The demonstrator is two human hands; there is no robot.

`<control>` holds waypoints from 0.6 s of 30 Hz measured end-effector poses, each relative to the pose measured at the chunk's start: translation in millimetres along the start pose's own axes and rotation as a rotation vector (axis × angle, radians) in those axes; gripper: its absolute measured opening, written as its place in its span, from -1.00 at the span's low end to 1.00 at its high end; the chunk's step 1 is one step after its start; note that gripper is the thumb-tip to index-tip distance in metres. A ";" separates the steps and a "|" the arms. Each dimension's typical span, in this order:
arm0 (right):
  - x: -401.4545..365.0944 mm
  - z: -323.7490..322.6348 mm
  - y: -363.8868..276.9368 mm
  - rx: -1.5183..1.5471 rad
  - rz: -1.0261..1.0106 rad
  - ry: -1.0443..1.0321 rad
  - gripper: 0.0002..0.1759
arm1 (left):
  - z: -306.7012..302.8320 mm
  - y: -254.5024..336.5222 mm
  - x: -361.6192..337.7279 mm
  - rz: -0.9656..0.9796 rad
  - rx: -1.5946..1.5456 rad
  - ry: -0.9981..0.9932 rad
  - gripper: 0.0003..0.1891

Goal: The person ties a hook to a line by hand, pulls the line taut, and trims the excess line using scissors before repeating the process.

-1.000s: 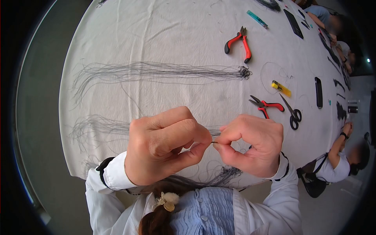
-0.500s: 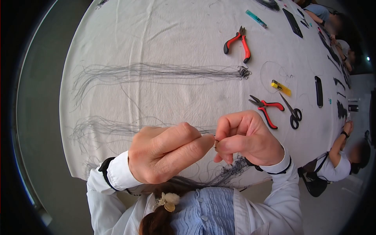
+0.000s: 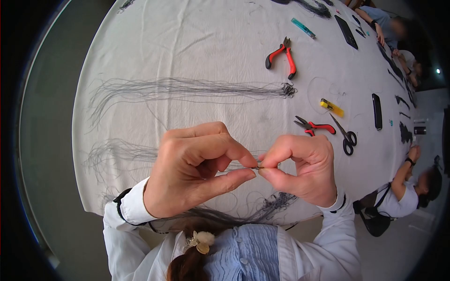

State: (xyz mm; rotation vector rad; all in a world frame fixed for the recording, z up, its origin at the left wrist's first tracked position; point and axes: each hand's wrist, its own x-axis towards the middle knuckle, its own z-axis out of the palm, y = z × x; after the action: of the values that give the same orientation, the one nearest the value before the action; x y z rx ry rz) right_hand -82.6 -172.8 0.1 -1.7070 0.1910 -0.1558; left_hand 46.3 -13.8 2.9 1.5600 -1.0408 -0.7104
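Observation:
Between my two hands, at the front middle of the cloth, is a small dark piece (image 3: 256,167), too small to make out clearly. My left hand (image 3: 197,164) pinches its left end between thumb and forefinger, and my right hand (image 3: 300,168) pinches its right end. Thin dark strands (image 3: 122,152) run leftward from behind my left hand. Further back lies a long bundle of grey threads (image 3: 187,88) with a knotted right end. Another dark thread bundle (image 3: 243,218) lies along the near edge, below my hands.
Red-handled pliers (image 3: 309,125), black scissors (image 3: 348,138) and a yellow lighter (image 3: 332,107) lie behind my right hand. Further back are other pliers (image 3: 282,56), a teal cutter (image 3: 303,28) and two black phones (image 3: 377,111). Other people (image 3: 398,192) sit along the right edge.
My left hand has turned from a closed, knuckles-up pose to a thumb-and-forefinger pinch. My right hand's fingers have drawn together, and more of the small dark piece shows. The view has shifted slightly.

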 end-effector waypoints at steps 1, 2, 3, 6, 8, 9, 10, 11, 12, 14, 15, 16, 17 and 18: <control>-0.5 0.8 -0.2 -0.056 -0.077 0.010 -0.89 | 0.0 1.6 -0.5 -0.007 -0.007 -0.002 -0.84; -1.4 1.9 -1.1 -0.060 -0.082 0.010 -0.89 | 0.1 3.2 -1.1 -0.013 -0.014 -0.005 -0.86; -2.6 3.2 -2.2 -0.183 -0.154 0.034 -0.88 | 0.5 4.8 -2.0 -0.007 -0.012 -0.003 -0.86; -5.7 7.3 -6.8 -0.361 -0.269 0.078 -0.87 | 1.9 9.6 -4.6 -0.026 -0.003 0.000 -0.89; -9.3 9.2 -9.9 -0.414 -0.305 0.101 -0.86 | 3.2 10.8 -6.7 0.073 0.089 0.030 -0.88; -11.3 9.8 -12.9 -0.344 -0.229 0.080 -0.88 | 3.7 12.4 -8.1 0.077 0.090 0.024 -0.88; -13.2 10.4 -15.8 -0.273 -0.154 0.060 -0.89 | 4.1 14.3 -9.6 0.119 0.141 0.033 -0.87; -14.1 9.9 -18.6 -0.275 -0.155 0.065 -0.89 | 4.1 15.7 -10.7 0.161 0.194 0.045 -0.87; -14.2 8.5 -21.5 -0.135 -0.028 0.016 -0.90 | 4.0 15.2 -11.6 0.165 0.195 0.042 -0.87; -14.5 6.1 -25.4 0.004 0.095 -0.030 -0.92 | 4.6 11.7 -13.2 0.328 0.305 0.070 -0.85; -14.6 5.1 -27.2 0.097 0.171 -0.072 -0.93 | 4.8 11.9 -13.8 0.333 0.306 0.069 -0.85; -14.5 4.1 -28.5 0.190 0.248 -0.114 -0.93 | 5.4 12.1 -14.5 0.379 0.346 0.087 -0.83; -14.2 3.4 -29.8 0.189 0.246 -0.112 -0.93 | 5.8 12.5 -15.3 0.423 0.386 0.104 -0.82; -13.9 2.7 -30.8 0.305 0.330 -0.140 -0.94 | 6.0 13.1 -16.2 0.426 0.386 0.102 -0.82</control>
State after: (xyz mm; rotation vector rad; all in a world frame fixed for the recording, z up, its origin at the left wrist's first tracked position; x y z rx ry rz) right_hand -94.4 -162.9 30.3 -1.3563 0.3243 0.1719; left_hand 30.7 -2.5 12.8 1.5979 -1.4337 -0.1392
